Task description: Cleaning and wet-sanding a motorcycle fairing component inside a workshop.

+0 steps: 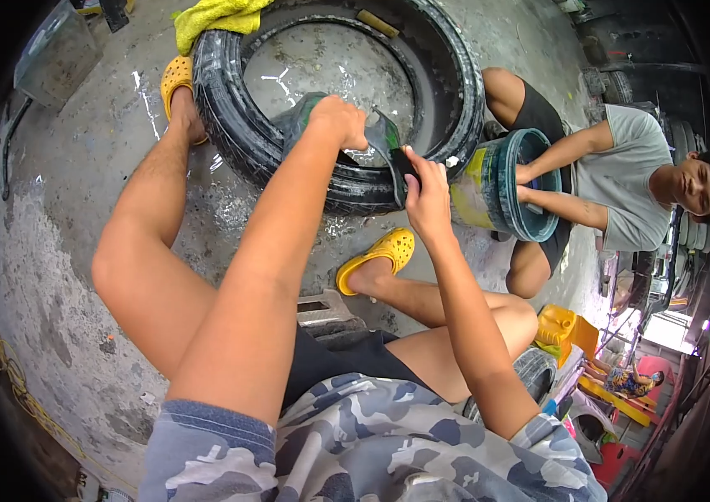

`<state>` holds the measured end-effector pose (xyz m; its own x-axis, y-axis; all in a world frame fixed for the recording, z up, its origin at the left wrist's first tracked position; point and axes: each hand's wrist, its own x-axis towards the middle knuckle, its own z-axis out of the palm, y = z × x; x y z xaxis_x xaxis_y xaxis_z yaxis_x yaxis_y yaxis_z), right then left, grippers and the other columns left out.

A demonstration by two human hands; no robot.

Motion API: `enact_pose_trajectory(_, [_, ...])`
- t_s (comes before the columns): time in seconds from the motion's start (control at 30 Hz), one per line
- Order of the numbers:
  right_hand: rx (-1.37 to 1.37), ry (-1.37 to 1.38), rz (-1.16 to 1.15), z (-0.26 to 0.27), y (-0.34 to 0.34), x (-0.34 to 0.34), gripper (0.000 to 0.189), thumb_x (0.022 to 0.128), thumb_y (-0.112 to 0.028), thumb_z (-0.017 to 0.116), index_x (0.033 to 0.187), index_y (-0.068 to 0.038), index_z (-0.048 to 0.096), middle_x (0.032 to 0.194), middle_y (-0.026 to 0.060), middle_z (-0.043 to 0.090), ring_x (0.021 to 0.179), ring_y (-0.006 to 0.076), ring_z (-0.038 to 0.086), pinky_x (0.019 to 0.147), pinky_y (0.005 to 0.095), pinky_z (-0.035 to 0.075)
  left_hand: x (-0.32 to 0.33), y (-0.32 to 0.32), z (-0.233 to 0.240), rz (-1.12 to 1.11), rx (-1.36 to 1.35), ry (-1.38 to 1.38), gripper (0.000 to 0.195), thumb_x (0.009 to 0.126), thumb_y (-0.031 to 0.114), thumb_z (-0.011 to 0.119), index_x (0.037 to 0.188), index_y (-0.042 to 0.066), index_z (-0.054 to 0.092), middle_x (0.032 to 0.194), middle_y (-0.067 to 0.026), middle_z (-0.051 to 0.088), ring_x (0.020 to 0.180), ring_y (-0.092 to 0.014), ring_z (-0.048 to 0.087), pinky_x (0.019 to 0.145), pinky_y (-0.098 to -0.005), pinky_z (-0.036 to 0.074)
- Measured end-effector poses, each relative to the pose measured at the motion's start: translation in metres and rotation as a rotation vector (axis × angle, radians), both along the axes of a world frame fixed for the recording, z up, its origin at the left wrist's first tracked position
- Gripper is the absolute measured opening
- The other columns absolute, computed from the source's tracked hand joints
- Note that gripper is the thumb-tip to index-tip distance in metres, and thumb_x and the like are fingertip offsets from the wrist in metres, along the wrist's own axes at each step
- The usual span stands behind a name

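A black tire (223, 94), wet and streaked with whitish residue, lies on its side on the floor before me. My left hand (339, 122) is closed in a fist over its near inner rim, around a limp grey-green sheet (386, 135), rubber or cloth, that shows on both sides of the fist. Between thumb and fingers, my right hand (428, 197) pinches a dark end of that material at the tire's near right sidewall. Part of the sheet is hidden behind my left hand and forearm.
A yellow towel (217, 25) drapes over the tire's far left. Inside the tire lies a yellowish block (378, 23). To the right, a co-worker (634, 163) sits with both hands in a teal bucket (505, 182). A clear plastic bin (60, 53) stands far left; a hollow block (323, 310) lies below me.
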<state>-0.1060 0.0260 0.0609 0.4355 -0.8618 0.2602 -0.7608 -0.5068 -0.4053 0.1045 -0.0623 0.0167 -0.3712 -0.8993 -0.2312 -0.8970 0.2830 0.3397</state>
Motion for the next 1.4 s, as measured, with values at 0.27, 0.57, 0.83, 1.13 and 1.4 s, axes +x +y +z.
enact_pose_trajectory(0.27, [0.011,-0.049,0.046,0.000,0.029,-0.020,0.047,0.080,0.009,0.056,0.125,-0.004,0.057,0.095,0.0168,0.059,0.086,0.0340,0.053,0.082,0.0400,0.044,-0.001,0.004,0.005,-0.012,0.062,-0.006,0.047,0.073,0.041,0.062,0.099,0.003,0.071,0.104,-0.0173,0.069,0.102,-0.029,0.064,0.096,-0.0375,0.042])
enact_pose_trajectory(0.57, [0.075,-0.134,0.008,-0.005,0.057,-0.030,0.045,0.079,0.011,0.056,0.122,0.000,0.058,0.103,0.0166,0.062,0.088,0.0328,0.054,0.083,0.0369,0.043,0.000,0.001,-0.004,0.002,0.062,-0.040,0.048,0.073,0.041,0.061,0.101,0.003,0.070,0.103,-0.0174,0.069,0.102,-0.028,0.064,0.097,-0.0379,0.042])
enact_pose_trajectory(0.83, [0.018,-0.099,0.063,-0.004,0.025,-0.013,0.039,0.081,0.008,0.058,0.119,0.000,0.059,0.099,0.0168,0.063,0.088,0.0317,0.054,0.083,0.0374,0.044,0.004,0.006,0.002,-0.003,0.064,-0.055,0.048,0.073,0.041,0.061,0.102,0.003,0.070,0.104,-0.0177,0.069,0.103,-0.028,0.064,0.096,-0.0369,0.043])
enact_pose_trajectory(1.13, [0.005,-0.074,-0.006,-0.010,-0.004,-0.006,0.044,0.081,0.009,0.056,0.124,-0.001,0.057,0.098,0.0164,0.061,0.088,0.0317,0.053,0.083,0.0378,0.043,-0.002,0.002,0.000,0.020,0.004,-0.026,0.046,0.072,0.039,0.061,0.099,0.004,0.071,0.102,-0.0171,0.069,0.099,-0.029,0.065,0.096,-0.0360,0.042])
enact_pose_trajectory(1.4, [-0.025,-0.019,0.036,-0.006,0.001,-0.004,0.051,0.080,0.007,0.058,0.129,-0.008,0.054,0.094,0.0146,0.056,0.088,0.0331,0.053,0.081,0.0406,0.045,-0.004,0.004,0.001,0.014,0.013,-0.041,0.047,0.072,0.040,0.062,0.100,0.004,0.070,0.104,-0.0174,0.069,0.102,-0.028,0.064,0.099,-0.0369,0.040])
